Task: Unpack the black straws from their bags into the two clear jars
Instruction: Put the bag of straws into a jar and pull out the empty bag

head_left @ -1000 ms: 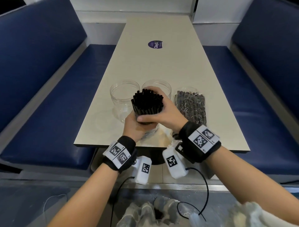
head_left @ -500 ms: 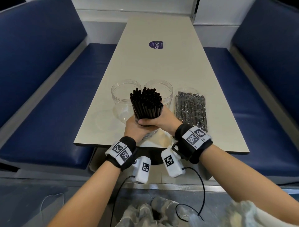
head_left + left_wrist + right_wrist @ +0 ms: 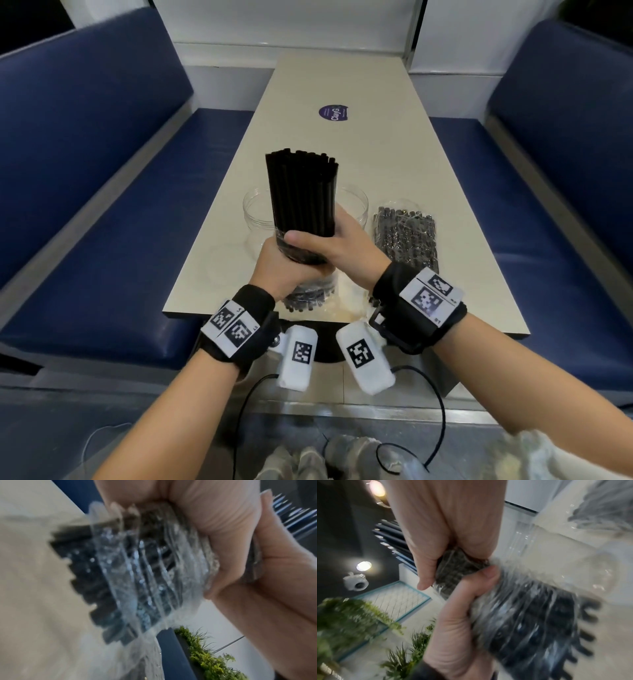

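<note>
A bundle of black straws point(image 3: 301, 192) stands upright above the table's near end, its upper part bare. Its lower end sits in a crinkled clear bag point(image 3: 145, 574). My left hand point(image 3: 279, 274) grips the bagged lower end. Just above it, my right hand point(image 3: 339, 245) wraps round the bundle, thumb across the front. In the right wrist view, the bag point(image 3: 530, 615) shows between both hands. Two clear jars, the left jar point(image 3: 253, 212) and the right jar point(image 3: 358, 202), stand open behind the bundle, partly hidden by it.
A second sealed bag of black straws point(image 3: 406, 240) lies flat on the beige table point(image 3: 342, 85), right of the jars. A round purple sticker point(image 3: 333, 112) lies farther back. Blue bench seats point(image 3: 137, 205) flank the table on both sides.
The bundle has come up and stands taller, with more bare straw out of the bag. My right hand slid from the bundle's top down to its lower part.
</note>
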The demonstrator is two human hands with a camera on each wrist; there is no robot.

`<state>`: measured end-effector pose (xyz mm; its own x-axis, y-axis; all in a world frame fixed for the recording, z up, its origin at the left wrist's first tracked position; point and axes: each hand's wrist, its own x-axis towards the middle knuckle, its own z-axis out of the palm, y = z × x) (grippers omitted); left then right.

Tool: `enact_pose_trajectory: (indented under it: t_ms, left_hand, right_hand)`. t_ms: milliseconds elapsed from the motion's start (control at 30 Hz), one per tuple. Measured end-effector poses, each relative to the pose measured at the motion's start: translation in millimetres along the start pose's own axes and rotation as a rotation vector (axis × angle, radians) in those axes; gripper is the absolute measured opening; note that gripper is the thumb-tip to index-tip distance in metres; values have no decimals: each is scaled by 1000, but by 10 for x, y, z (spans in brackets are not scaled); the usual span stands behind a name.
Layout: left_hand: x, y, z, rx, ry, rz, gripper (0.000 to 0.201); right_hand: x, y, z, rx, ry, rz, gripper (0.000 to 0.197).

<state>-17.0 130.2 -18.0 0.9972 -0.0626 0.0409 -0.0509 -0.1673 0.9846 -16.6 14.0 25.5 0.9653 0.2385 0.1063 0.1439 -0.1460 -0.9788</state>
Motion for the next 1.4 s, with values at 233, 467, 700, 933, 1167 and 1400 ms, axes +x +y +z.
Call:
enact_pose_trajectory:
  t_ms: [233, 467, 700, 933, 1167, 1400]
  left_hand:
    - [-89, 101, -127, 98, -3, -21, 37]
    - [-42, 466, -571, 395, 103, -34, 27]
    - [302, 863, -734, 891, 23, -1, 24]
    - [605, 932, -632, 1401, -71, -19, 35]
    - [774, 1108, -192, 1787, -270, 6, 34]
    - [887, 1296, 137, 2191, -383, 227, 22]
  right_hand:
    - [60, -65, -104, -275, -61, -102, 50]
    - [124, -25, -686, -232, 67, -43, 71]
    - [411, 352, -573, -587, 81, 130, 123]
    - [511, 523, -442, -488, 192, 152, 118]
    - [464, 609, -490, -312, 297, 84, 111]
    - [416, 599, -509, -253, 276, 52, 117]
